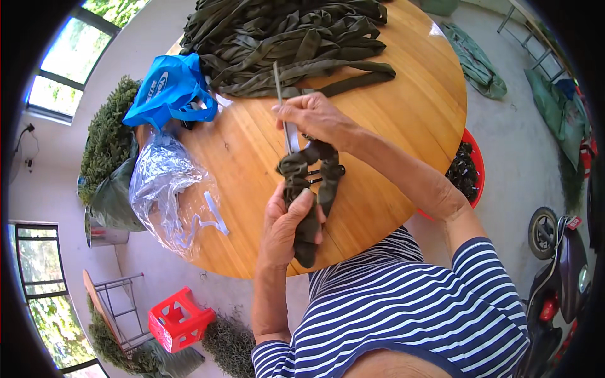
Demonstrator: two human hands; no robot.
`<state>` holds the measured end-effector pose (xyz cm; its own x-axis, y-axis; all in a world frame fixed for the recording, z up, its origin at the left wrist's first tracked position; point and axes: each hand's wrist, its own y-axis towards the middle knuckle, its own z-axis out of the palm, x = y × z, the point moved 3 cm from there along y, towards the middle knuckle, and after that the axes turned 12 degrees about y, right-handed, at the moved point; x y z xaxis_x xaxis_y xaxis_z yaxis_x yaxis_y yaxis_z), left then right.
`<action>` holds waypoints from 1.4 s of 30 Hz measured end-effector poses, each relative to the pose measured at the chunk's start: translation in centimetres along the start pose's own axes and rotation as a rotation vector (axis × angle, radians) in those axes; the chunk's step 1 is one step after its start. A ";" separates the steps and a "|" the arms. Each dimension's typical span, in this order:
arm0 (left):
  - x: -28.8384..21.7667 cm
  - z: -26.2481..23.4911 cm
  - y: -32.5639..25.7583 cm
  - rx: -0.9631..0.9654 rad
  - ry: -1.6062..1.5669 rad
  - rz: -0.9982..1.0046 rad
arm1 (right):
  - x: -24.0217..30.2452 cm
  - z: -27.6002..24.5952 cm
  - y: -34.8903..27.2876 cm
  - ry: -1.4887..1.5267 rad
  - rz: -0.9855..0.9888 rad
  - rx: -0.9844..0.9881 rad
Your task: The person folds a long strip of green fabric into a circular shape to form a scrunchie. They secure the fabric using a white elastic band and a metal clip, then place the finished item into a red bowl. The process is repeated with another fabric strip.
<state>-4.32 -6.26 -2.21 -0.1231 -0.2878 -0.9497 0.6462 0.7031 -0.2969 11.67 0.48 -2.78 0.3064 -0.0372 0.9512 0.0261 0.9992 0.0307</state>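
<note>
My left hand (285, 220) is closed round a dark green fabric strap (305, 246), gathered into folds above the near edge of the table. The strap loops over to the right, where small black fittings (313, 177) show against it. A thin metal rod (278, 82) stands up out of the bunched top of the strap; its lower end is hidden. With bent fingers, my right hand (315, 116) grips the rod partway up. Beside the rod, below those fingers, runs a short white band (293, 137); whether the fingers hold it too is hidden.
A heap of dark green straps (283, 38) covers the far side of the round wooden table (391, 126). At left lie a blue bag (167, 88), clear plastic (164, 183) and a white strip (217, 217). A red basin (477, 167), red stool (176, 321) and scooter (564, 264) stand around it.
</note>
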 end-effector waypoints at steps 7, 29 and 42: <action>2.5 0.2 -1.6 0.072 -0.098 -0.092 | 2.9 -5.6 2.3 0.023 -0.159 -0.374; 0.4 -0.3 0.0 0.122 0.247 0.004 | 4.5 -10.0 2.7 0.175 -0.292 -0.533; 0.6 -6.2 -6.5 0.165 0.486 -0.336 | 13.2 -43.1 3.3 -0.036 -0.471 -1.041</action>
<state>-13.29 -6.97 -1.48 -0.6445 -0.1194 -0.7552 0.6157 0.5046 -0.6052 56.81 2.58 -3.32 0.0300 -0.3877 0.9213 0.9123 0.3872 0.1333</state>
